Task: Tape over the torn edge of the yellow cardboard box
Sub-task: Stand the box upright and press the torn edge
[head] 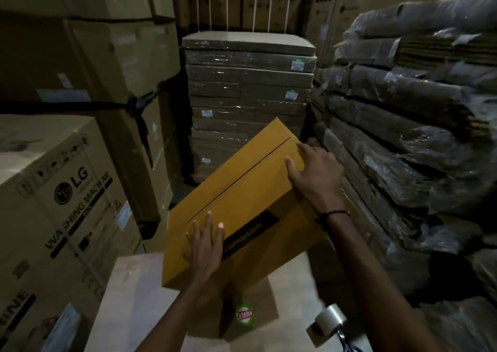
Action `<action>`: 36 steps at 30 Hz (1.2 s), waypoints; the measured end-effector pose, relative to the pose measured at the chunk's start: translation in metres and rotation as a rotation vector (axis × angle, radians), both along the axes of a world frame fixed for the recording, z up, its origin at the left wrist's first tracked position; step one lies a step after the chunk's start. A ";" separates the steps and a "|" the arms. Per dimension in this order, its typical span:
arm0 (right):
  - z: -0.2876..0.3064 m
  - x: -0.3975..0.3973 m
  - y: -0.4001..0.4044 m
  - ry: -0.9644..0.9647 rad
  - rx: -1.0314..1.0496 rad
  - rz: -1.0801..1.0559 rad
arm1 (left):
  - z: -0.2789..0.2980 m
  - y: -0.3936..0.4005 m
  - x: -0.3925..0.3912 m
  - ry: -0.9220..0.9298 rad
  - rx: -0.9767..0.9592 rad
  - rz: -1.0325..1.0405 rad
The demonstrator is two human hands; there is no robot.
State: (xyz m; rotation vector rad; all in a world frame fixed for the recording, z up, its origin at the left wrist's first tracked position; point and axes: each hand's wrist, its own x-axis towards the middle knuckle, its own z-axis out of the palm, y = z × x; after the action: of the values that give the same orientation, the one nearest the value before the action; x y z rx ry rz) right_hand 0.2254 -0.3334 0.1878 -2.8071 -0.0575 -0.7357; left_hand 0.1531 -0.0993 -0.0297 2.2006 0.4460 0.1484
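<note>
We have the yellow cardboard box (242, 203) tilted up between our two hands, its near lower corner over the pale carton (134, 298) that serves us as a table, its far corner raised toward the wrapped stack of flat cartons (250, 88). Our left hand (205, 246) lies flat on the near-left end of the box, fingers straight and spread, pressing rather than clamping; our right hand (313, 174) rests on the far-right end, fingers spread over the top with the tips reaching toward the far edge, again apart and not closed round anything. A dark seam runs down the length of the top face; we cannot pick out the torn edge from here, since the light is dim and the view is blurred. The tape dispenser (329, 322) lies by our right forearm at the near right, on the same pale surface, untouched. We judge that we are turning the box to bring the damaged edge uppermost. The risks follow from that: with both palms only pressing, the tilted box could slide off the carton or swing down onto the dispenser; our right arm could knock the roll to the floor as it draws back; and in this poor light we could lay tape beside the tear or crease it.
</note>
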 end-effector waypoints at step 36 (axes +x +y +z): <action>-0.058 -0.041 0.038 0.058 0.777 0.389 | 0.149 0.050 -0.019 -0.951 -0.092 -0.040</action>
State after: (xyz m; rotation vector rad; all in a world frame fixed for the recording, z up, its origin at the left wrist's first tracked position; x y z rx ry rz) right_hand 0.1839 -0.2957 0.1300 -1.9894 -0.2421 -0.4470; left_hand 0.1344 -0.0495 0.1196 1.7870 -0.1272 1.0635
